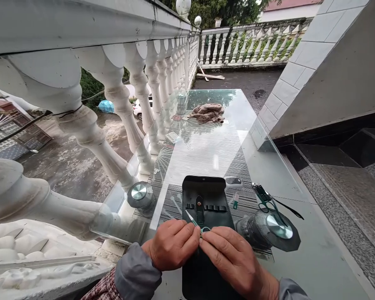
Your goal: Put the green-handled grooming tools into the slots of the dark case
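Small scissors (190, 216) with green handle loops are held between my two hands, their pointed blades tilted up to the left. My left hand (177, 245) is closed around their middle. The fingertips of my right hand (233, 255) pinch at the handle end and hide part of it. Directly beneath both hands lies an opened black case (217, 216) with a row of elastic loops and a snap strap (199, 204). To the right of the case, green-handled scissors (266, 206), a nail clipper (261, 192) and a slim black tool (290, 208) rest near a round table support.
The glass table (281, 166) stands on faceted supports (140, 196). A small green-and-white piece (236, 201) and a grey oval object (233, 182) lie by the case. Farther back are a card (173, 137) and a crumpled brown cloth (208, 113). A white balustrade (112, 96) borders the left.
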A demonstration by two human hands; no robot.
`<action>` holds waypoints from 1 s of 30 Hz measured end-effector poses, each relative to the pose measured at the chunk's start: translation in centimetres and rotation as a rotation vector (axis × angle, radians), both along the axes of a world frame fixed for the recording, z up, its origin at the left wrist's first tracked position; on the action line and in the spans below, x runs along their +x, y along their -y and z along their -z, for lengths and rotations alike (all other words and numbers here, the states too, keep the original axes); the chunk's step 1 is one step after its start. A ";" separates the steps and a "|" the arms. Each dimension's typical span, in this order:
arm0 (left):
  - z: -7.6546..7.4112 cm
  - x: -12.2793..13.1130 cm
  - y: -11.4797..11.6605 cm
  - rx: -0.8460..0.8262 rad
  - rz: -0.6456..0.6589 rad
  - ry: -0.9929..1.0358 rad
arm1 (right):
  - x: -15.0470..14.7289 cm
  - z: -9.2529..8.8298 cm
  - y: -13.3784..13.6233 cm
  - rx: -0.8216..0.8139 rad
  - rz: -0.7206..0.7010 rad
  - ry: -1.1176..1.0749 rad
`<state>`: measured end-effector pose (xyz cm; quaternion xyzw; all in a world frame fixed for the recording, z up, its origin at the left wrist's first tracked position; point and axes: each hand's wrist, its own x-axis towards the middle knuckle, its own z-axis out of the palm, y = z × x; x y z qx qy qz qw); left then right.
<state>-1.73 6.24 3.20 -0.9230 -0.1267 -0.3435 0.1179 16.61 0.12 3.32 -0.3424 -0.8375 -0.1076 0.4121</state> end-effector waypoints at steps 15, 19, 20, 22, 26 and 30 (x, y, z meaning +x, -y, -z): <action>0.6 -0.8 0.2 -0.041 -0.041 -0.080 | 0.6 0.8 -0.9 -0.111 0.066 -0.155; 0.2 -0.8 0.2 -0.013 -0.006 -0.057 | 4.1 2.0 -2.3 -0.135 0.527 -0.142; 0.1 -0.9 0.2 -0.010 0.000 -0.056 | 4.9 2.6 -2.5 -0.179 0.580 -0.086; 0.1 -0.9 0.2 -0.005 -0.001 -0.059 | 6.1 3.8 -2.7 -0.227 0.611 0.003; 0.3 -1.0 0.1 0.008 -0.014 -0.062 | 7.0 5.6 -1.7 -0.256 0.559 0.147; 0.5 -1.1 0.1 0.010 -0.012 -0.074 | 7.5 5.9 1.0 -0.247 0.508 0.224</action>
